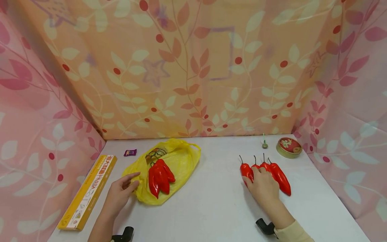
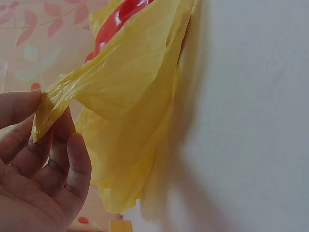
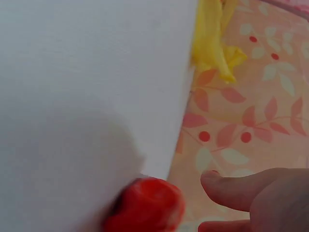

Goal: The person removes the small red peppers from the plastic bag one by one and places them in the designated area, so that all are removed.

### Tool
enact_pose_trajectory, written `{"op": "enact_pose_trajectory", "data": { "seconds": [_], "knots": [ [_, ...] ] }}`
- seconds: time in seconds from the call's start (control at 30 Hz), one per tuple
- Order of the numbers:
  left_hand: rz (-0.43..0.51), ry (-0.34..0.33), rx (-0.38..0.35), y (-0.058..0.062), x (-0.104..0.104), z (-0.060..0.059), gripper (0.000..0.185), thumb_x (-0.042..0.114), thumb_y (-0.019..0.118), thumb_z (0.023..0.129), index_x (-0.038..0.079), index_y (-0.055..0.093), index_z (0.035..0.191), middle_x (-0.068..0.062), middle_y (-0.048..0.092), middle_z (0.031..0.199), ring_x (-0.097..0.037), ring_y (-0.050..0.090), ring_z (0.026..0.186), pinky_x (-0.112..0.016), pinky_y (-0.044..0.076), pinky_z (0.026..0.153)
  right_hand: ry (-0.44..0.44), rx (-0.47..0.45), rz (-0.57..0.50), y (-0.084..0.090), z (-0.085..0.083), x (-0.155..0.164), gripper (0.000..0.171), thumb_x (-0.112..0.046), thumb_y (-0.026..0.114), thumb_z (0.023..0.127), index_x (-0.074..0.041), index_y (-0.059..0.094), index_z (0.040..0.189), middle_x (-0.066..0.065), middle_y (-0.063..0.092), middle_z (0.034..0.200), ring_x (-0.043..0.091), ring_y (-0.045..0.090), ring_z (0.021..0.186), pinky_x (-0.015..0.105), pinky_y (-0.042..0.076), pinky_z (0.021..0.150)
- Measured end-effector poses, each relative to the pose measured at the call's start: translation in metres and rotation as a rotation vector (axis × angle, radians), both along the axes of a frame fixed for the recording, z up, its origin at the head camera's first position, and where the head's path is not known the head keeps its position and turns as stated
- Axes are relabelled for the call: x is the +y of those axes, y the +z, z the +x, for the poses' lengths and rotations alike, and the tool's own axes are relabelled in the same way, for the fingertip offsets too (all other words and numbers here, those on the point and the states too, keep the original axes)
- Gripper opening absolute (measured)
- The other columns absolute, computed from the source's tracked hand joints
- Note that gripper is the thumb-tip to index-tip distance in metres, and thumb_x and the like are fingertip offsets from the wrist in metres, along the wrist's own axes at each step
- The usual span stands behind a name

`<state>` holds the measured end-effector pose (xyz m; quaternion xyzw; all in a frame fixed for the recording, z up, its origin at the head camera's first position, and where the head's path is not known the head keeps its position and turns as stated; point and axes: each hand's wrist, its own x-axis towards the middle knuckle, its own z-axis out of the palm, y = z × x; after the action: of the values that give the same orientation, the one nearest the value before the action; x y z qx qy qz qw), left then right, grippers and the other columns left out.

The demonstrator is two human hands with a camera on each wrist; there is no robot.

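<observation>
My left hand pinches the edge of a yellow plastic bag between thumb and fingertips. In the left wrist view the pinched part of the bag is drawn up to a point. A cluster of red chili peppers lies at the bag, their stems toward its far side. On the right, my right hand reaches over a row of several more red chili peppers, thumb and fingers apart. Beside the thumb in the right wrist view is a blurred red pepper; the hand hides parts of the middle peppers.
A long yellow pasta box lies at the left edge of the white table. Behind it is a small purple wrapped sweet. A round tin and a small green stemmed item stand at the back right. Patterned cloth surrounds the table.
</observation>
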<state>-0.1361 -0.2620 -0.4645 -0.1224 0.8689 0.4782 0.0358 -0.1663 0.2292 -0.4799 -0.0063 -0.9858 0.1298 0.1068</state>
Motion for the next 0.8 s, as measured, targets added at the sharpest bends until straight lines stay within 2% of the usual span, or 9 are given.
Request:
{"op": "enact_pose_trajectory", "data": {
  "seconds": [0.1, 0.3, 0.43, 0.5, 0.6, 0.7, 0.8],
  "knots": [
    [-0.013, -0.001, 0.003, 0.000, -0.001, 0.000, 0.044, 0.038, 0.059, 0.102, 0.023, 0.058, 0.143, -0.013, 0.049, 0.152, -0.030, 0.049, 0.130, -0.041, 0.049, 0.106, 0.030, 0.006, -0.033, 0.012, -0.002, -0.001, 0.056, -0.039, 0.077, 0.088, -0.004, 0.064, 0.129, 0.025, 0.065, 0.117, 0.042, 0.063, 0.101, 0.063, 0.057, 0.069],
    [-0.001, 0.012, -0.015, 0.001, 0.000, 0.001, 0.044, 0.037, 0.060, 0.102, 0.022, 0.058, 0.143, -0.013, 0.050, 0.151, -0.029, 0.049, 0.129, -0.034, 0.051, 0.102, 0.119, -0.081, -0.167, 0.032, -0.008, -0.015, 0.054, -0.040, 0.073, 0.091, -0.010, 0.063, 0.135, 0.019, 0.067, 0.122, 0.036, 0.064, 0.106, 0.056, 0.057, 0.081],
    [0.004, 0.021, -0.012, 0.000, -0.001, 0.001, 0.043, 0.036, 0.060, 0.102, 0.022, 0.058, 0.143, -0.012, 0.048, 0.152, -0.030, 0.048, 0.131, -0.042, 0.048, 0.107, 0.210, -0.086, -0.219, 0.040, -0.013, -0.031, 0.056, -0.040, 0.075, 0.090, -0.013, 0.062, 0.137, 0.011, 0.070, 0.117, 0.025, 0.064, 0.095, 0.040, 0.058, 0.075],
    [0.009, 0.023, -0.006, 0.000, 0.000, 0.001, 0.043, 0.035, 0.059, 0.102, 0.022, 0.058, 0.143, -0.012, 0.047, 0.153, -0.031, 0.046, 0.133, -0.046, 0.045, 0.109, 0.252, -0.069, -0.237, 0.043, -0.015, -0.040, 0.055, -0.039, 0.077, 0.089, -0.013, 0.063, 0.135, 0.006, 0.071, 0.113, 0.020, 0.063, 0.088, 0.031, 0.054, 0.069],
    [0.015, 0.025, 0.001, 0.000, -0.001, 0.001, 0.042, 0.034, 0.059, 0.103, 0.021, 0.058, 0.143, -0.012, 0.046, 0.154, -0.032, 0.045, 0.136, -0.049, 0.043, 0.111, 0.301, -0.041, -0.275, 0.048, -0.018, -0.053, 0.053, -0.038, 0.079, 0.087, -0.014, 0.065, 0.133, 0.002, 0.072, 0.109, 0.016, 0.064, 0.086, 0.027, 0.051, 0.067],
    [0.012, 0.026, 0.006, 0.000, -0.002, 0.002, 0.042, 0.034, 0.059, 0.103, 0.022, 0.058, 0.143, -0.011, 0.046, 0.155, -0.031, 0.044, 0.137, -0.046, 0.044, 0.110, 0.347, -0.028, -0.331, 0.052, -0.023, -0.065, 0.052, -0.037, 0.079, 0.087, -0.014, 0.066, 0.132, 0.001, 0.072, 0.107, 0.014, 0.065, 0.085, 0.028, 0.051, 0.068],
    [0.011, 0.026, 0.007, 0.000, -0.002, 0.002, 0.042, 0.034, 0.059, 0.103, 0.022, 0.058, 0.143, -0.011, 0.048, 0.153, -0.030, 0.046, 0.133, -0.033, 0.050, 0.103, 0.378, -0.036, -0.389, 0.053, -0.029, -0.075, 0.050, -0.036, 0.079, 0.087, -0.016, 0.066, 0.132, -0.001, 0.072, 0.107, 0.012, 0.066, 0.086, 0.028, 0.052, 0.069]
  ]
}}
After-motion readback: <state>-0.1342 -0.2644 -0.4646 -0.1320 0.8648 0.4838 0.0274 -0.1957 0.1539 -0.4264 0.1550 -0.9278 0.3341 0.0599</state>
